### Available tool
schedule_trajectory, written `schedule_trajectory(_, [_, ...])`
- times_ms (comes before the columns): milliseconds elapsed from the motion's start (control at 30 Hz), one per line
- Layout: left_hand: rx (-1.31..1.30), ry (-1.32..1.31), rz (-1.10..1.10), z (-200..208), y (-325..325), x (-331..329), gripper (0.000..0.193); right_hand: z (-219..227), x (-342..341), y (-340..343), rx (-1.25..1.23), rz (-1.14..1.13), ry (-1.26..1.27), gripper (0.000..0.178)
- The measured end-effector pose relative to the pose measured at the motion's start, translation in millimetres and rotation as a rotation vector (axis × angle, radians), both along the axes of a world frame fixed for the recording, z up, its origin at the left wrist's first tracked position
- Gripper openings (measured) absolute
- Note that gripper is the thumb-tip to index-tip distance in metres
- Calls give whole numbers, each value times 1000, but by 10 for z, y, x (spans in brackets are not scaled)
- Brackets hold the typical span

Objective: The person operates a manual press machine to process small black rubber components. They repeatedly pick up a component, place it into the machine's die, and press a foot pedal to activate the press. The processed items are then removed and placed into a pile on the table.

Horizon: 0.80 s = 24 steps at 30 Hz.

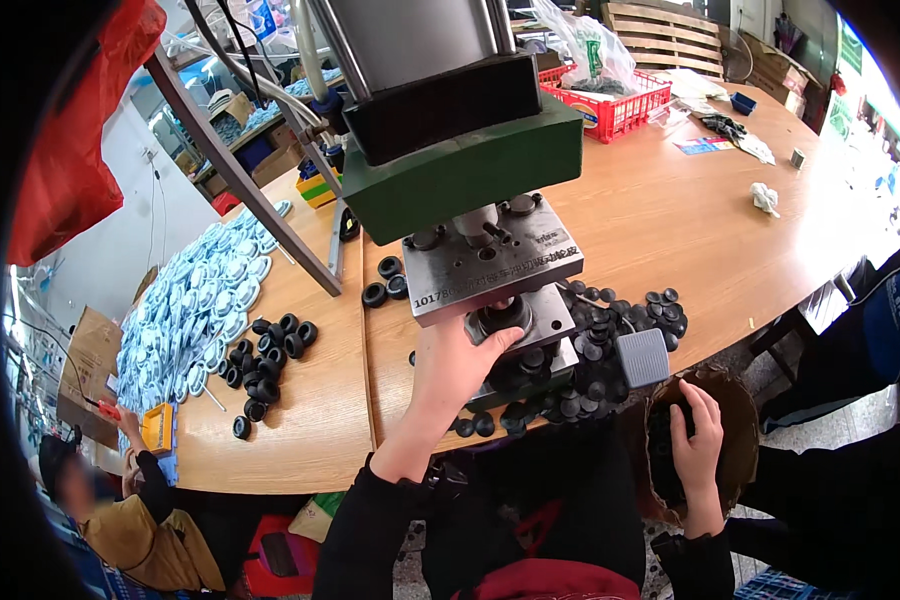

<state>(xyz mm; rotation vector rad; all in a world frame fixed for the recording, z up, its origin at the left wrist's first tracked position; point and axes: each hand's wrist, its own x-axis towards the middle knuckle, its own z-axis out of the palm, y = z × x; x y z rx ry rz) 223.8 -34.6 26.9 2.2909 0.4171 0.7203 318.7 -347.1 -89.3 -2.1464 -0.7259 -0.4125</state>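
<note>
My left hand (460,360) reaches into the gap of a press die. Its thumb lies on the rim of a black rubber ring (505,318) on the lower die block, and the hand curls round the ring's near left side; the other fingertips are hidden. Just above hangs the steel upper die plate (495,262), under the green press head (470,165). My right hand (697,440) hovers over an open cardboard box (735,425) beside the table, thumb and fingers apart, with nothing visible in it. Black round pieces show dimly inside the box.
Loose black discs (595,375) surround the die, beside a grey pedal-like pad (643,358). Black rubber rings (260,370) and a heap of pale blue parts (205,295) lie leftward. A red basket (620,110) stands far right. Another person (135,530) works at lower left.
</note>
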Motion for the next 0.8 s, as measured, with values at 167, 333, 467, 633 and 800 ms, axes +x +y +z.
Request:
schedule_trajectory(167, [-149, 126, 31, -14, 100, 1, 37, -122, 38, -99, -2, -18, 46, 32])
schedule_trajectory(333, [21, 89, 41, -34, 49, 21, 42, -19, 134, 95, 112, 37, 92, 33])
schedule_trajectory(467, [89, 14, 97, -125, -36, -28, 43, 164, 139, 385, 21, 112, -48, 37])
schedule_trajectory(633, [118, 11, 164, -199, -127, 15, 60, -161, 359, 527, -303, 87, -99, 53])
schedule_trajectory(800, [10, -95, 115, -168, -172, -170, 60, -216, 438, 615, -373, 57, -182, 50])
